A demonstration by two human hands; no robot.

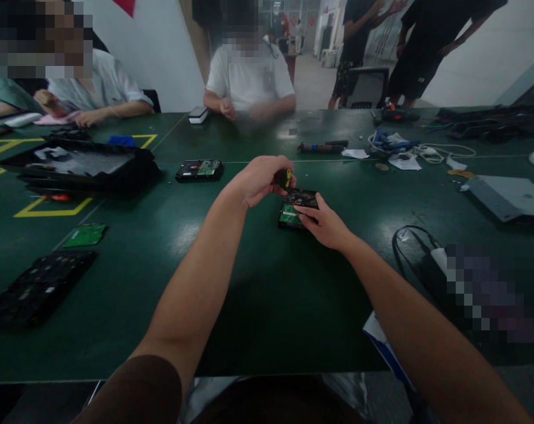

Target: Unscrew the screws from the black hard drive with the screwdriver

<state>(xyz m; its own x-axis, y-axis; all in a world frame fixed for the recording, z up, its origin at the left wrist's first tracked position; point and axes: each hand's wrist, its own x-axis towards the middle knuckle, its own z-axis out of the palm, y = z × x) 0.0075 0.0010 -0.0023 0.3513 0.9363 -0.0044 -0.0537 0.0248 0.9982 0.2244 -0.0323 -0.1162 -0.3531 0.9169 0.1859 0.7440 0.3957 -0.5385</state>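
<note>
A hard drive (288,215) lies on the green table in front of me, its green circuit board facing up. My left hand (267,176) grips the black-and-yellow handle of what looks like a screwdriver (286,176) over the drive's far left corner. The tool's tip is hidden, so I cannot tell whether it touches a screw. Thumb and fingers of my right hand (322,222) hold the drive by its right side, with some fingers resting over the board.
Another hard drive (199,170) lies left of my hands. Black trays (138,168), a loose green circuit board (85,234) and black drive parts (39,285) are further left. To the right are cables (430,152) and a grey metal box (507,197). People sit across the table.
</note>
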